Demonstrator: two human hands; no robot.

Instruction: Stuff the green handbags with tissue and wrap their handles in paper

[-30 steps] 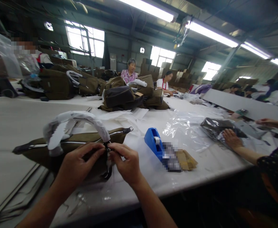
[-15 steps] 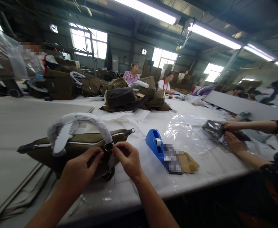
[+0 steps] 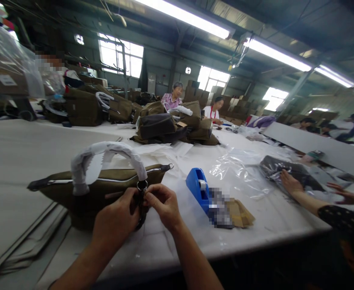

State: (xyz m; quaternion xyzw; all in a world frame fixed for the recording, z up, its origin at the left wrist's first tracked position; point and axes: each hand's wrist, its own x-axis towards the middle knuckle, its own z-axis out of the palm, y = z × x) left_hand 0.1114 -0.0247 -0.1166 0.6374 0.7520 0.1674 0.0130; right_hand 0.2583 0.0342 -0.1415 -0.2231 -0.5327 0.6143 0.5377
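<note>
An olive bag with a silver zipper stands on the table in front of me, its handle wrapped in white padding. A metal ring joins the handle's right end to the bag. Just below that ring my left hand is closed, with curled fingers against a dark hanging strap or tag. My right hand pinches at the same dark piece from the right side. Exactly what sits between the fingertips of each hand is too small to make out.
Right of my hands are a blue tape dispenser and brown paper pieces. Another person's hands handle a plastic-wrapped item at the right. A bag pile lies behind. Flat dark strips are at the left.
My left hand has moved right and slightly down, closer to my right hand by the ring. The handle looks more upright. The other person's hands have moved apart on the wrapped item.
</note>
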